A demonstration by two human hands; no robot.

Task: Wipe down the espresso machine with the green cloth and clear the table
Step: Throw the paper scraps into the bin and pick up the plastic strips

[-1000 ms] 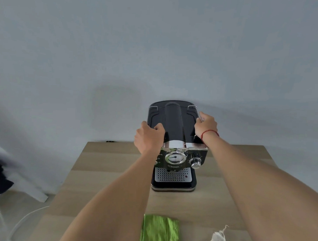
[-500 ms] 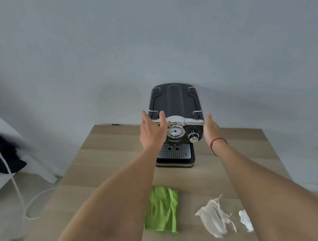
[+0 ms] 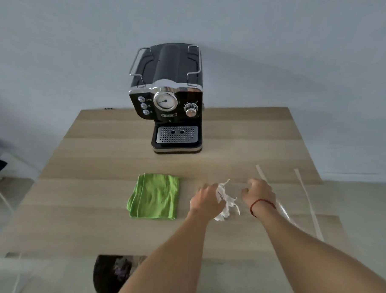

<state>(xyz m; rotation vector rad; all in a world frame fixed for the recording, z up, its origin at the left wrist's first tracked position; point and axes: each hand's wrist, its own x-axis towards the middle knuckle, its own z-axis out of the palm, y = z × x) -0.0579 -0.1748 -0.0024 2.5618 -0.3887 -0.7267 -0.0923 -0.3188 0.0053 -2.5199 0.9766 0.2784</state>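
So both hands are down on the white scrap pile right now. The left hand [image 3: 207, 201] is curled around the left side of the crumpled white paper [image 3: 226, 202], fingers closing on it, looks like an actual pinch though I can't see the fingertips themselves. The right hand [image 3: 259, 193] sits just to the right of the scraps, fingers bent inward in a loose fist, and honestly I can't tell if it has anything in it or is just about to scoop.

My read: this is the "clear the table" part, gathering trash, not the wiping. The green cloth [image 3: 154, 196] lies folded flat on the wooden table [image 3: 96, 208], just left of the left hand, nobody touching it. The espresso machine [image 3: 169, 98] stands upright toward the back edge, well apart from both hands.

Next move probably needs both hands to bunch the shreds together into one wad, since that stuff is torn and flimsy and bits could get left behind. There's also a clear plastic wrapper [image 3: 282, 211] under the right forearm and two thin white strips [image 3: 307, 195] further right that'd need picking up too. The strips lie flat so they may be fiddly to lift. Nothing really blocks the cloth or the machine.
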